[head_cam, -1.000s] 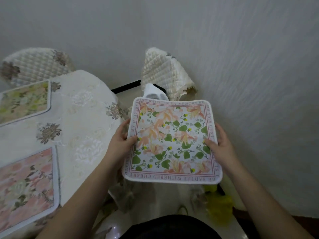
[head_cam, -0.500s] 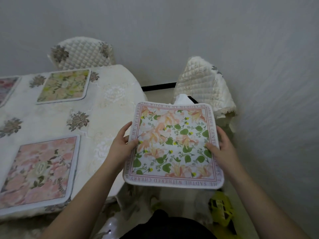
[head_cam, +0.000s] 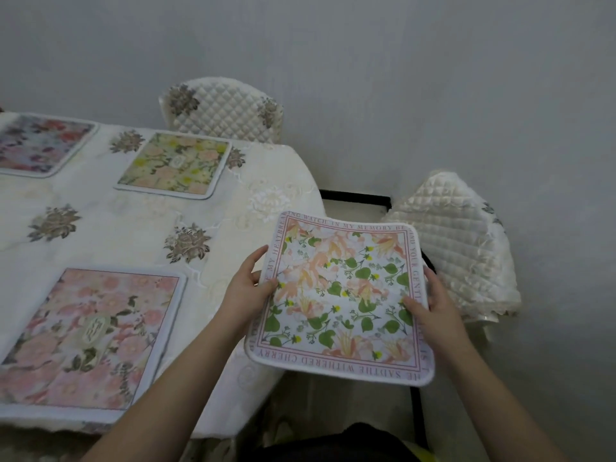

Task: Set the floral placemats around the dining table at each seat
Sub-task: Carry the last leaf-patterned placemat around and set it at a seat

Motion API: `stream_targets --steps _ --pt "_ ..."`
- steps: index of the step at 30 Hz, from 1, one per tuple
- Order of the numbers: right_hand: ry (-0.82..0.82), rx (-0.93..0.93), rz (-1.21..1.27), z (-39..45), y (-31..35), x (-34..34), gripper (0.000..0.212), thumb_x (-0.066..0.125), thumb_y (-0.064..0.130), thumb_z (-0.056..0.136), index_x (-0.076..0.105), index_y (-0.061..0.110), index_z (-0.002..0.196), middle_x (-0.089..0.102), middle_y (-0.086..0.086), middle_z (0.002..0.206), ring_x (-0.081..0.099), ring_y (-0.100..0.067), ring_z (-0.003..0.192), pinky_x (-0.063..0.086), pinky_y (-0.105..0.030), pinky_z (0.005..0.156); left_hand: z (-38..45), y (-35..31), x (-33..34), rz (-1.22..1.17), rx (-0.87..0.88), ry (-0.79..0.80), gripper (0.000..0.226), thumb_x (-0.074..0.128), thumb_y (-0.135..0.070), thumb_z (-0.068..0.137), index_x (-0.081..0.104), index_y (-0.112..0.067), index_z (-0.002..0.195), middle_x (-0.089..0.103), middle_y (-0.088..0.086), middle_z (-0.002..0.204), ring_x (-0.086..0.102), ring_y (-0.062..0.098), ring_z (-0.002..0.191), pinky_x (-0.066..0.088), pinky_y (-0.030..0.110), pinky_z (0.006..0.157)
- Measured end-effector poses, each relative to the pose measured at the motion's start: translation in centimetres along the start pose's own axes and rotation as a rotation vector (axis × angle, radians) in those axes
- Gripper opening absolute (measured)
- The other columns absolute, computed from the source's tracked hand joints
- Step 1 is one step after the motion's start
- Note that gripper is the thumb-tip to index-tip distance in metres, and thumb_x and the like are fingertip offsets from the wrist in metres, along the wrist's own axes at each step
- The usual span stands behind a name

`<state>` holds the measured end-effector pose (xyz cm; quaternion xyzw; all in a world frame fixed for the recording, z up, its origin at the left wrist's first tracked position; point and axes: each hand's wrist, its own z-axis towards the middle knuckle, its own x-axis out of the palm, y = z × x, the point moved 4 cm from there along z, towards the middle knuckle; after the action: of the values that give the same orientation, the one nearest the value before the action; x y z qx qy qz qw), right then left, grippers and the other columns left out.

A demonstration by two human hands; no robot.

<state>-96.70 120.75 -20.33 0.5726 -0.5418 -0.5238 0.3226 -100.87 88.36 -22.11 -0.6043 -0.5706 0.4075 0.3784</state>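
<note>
Placemat (head_cam: 340, 295) gripped at both edges by both hands (head_cam: 248, 291), off the desk (head_cam: 233, 208) corner; next, lay it flat there.

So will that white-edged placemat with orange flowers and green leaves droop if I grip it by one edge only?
Probably a little. The white-edged placemat with orange flowers and green leaves lies nearly flat between the left hand and right hand, with only slight sag, so it looks semi-stiff. It seems light, since thumbs pinching its edges carry it. The soft padded rim suggests decent grip, not slippery.

I count four floral placemats: three lying on the table (head_cam: 233, 208), at (head_cam: 90, 338), (head_cam: 175, 165), (head_cam: 43, 145), and one held (head_cam: 343, 295); two quilted chairs (head_cam: 223, 111), (head_cam: 456, 241).
</note>
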Motion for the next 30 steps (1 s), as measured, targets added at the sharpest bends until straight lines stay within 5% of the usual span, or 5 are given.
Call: stream_targets --steps 10,15,21,25,30 --pt "0.191 -0.055 -0.205 9.6 3.0 6.1 0.059 0.057 0.012 0.097 0.032 0.041 0.142 0.068 0.008 0.103 0.071 0.000 0.072 0.052 -0.015 0.051 3.8 1.6 -4.5 -0.135 -0.079 -0.204 0.066 0.064 -0.006 0.091 0.038 -0.035 0.144 0.075 0.001 0.102 0.075 0.027 0.081 0.061 0.051 0.071" --pt "0.321 -0.087 -0.276 15.5 3.4 8.3 0.062 0.058 0.014 0.095 0.035 0.047 0.142 0.068 0.010 0.117 0.072 -0.010 0.091 0.061 -0.039 0.074 6.1 3.0 -4.7 -0.258 -0.154 -0.316 0.064 0.063 0.000 0.090 0.043 -0.031 0.141 0.075 0.004 0.102 0.075 0.029 0.081 0.061 0.050 0.071" --pt "0.498 -0.142 -0.402 23.3 4.0 12.1 0.062 0.059 0.013 0.095 0.032 0.039 0.145 0.066 0.015 0.114 0.069 -0.004 0.089 0.056 -0.019 0.064 8.7 5.0 -4.1 -0.304 -0.268 -0.498 0.051 0.064 -0.006 0.092 0.049 -0.019 0.138 0.074 0.006 0.103 0.073 0.022 0.085 0.056 0.035 0.066" --pt "0.591 -0.109 -0.440 28.2 3.4 15.2 0.062 0.063 0.018 0.094 0.032 0.026 0.146 0.067 0.009 0.112 0.069 -0.013 0.095 0.059 -0.041 0.080 9.6 6.2 -3.8 -0.372 -0.339 -0.624 0.030 0.062 -0.010 0.094 0.057 -0.015 0.124 0.073 0.010 0.105 0.072 0.025 0.088 0.056 0.037 0.069" --pt "0.622 -0.146 -0.599 33.0 4.9 19.7 0.043 0.065 0.027 0.093 0.047 0.019 0.131 0.068 0.001 0.110 0.068 -0.018 0.088 0.056 -0.039 0.076 10.0 6.9 -3.5 -0.437 -0.379 -0.708 0.012 0.058 -0.011 0.097 0.061 -0.008 0.108 0.073 0.011 0.099 0.073 0.025 0.079 0.056 0.034 0.063"
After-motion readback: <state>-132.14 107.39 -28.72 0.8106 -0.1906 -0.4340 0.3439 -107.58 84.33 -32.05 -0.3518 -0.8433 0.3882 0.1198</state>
